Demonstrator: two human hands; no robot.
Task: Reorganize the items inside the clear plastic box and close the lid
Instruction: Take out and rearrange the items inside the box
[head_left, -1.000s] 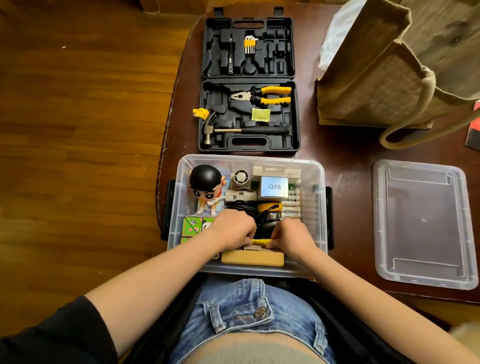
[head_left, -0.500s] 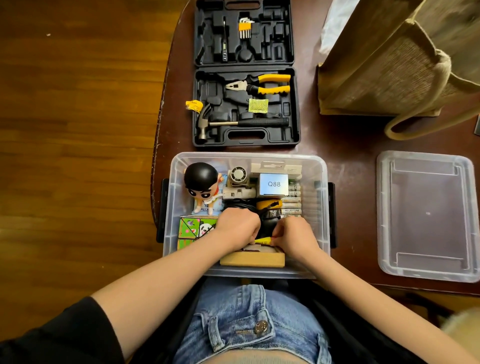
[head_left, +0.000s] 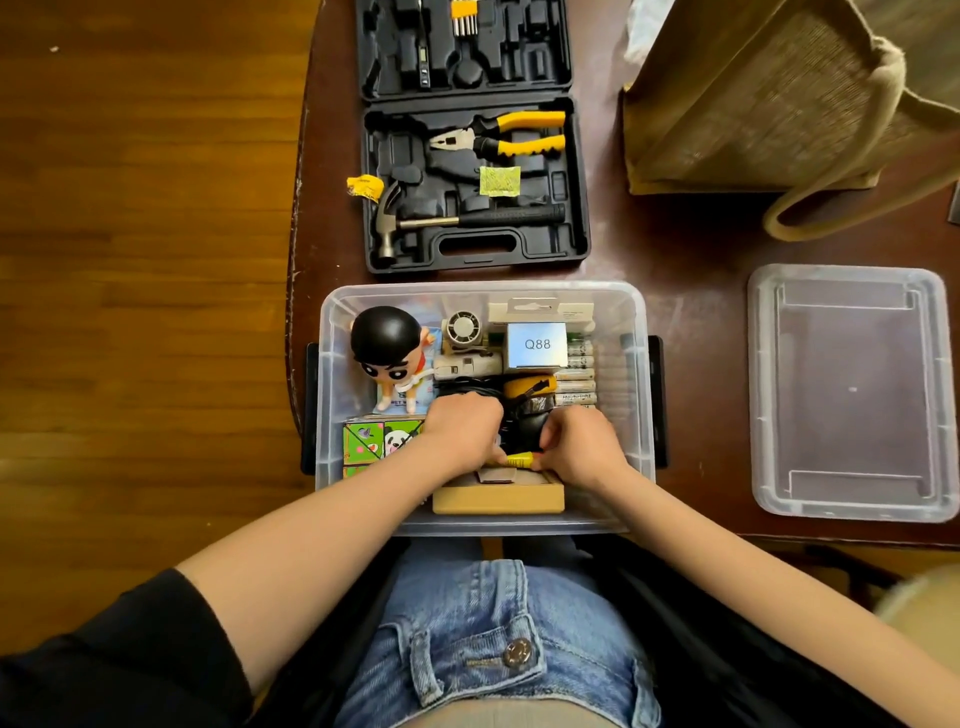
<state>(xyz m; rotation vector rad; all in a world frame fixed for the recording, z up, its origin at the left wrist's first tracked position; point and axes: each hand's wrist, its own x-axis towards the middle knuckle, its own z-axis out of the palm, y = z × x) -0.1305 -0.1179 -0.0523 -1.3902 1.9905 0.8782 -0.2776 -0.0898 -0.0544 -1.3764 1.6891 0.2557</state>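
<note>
Hands at work inside the clear plastic box (head_left: 636, 415), lid (head_left: 847, 392) set apart on the counter at right.

A small yellow item (head_left: 519, 459) is pinched between the curled fingers of the left hand (head_left: 462, 434) and the right hand (head_left: 579, 447); it should be tucked low among the black cords so the lid can seat flat. "Q88" is read on the silver box (head_left: 536, 345).

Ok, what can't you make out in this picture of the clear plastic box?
Head view only:
- Small yellow item between left hand and right hand: fingers cover most of it.
- Black cable bundle: hands hide its extent.
- Open black tool case: far half cut off by top edge.
- White battery labels: too small.
</note>
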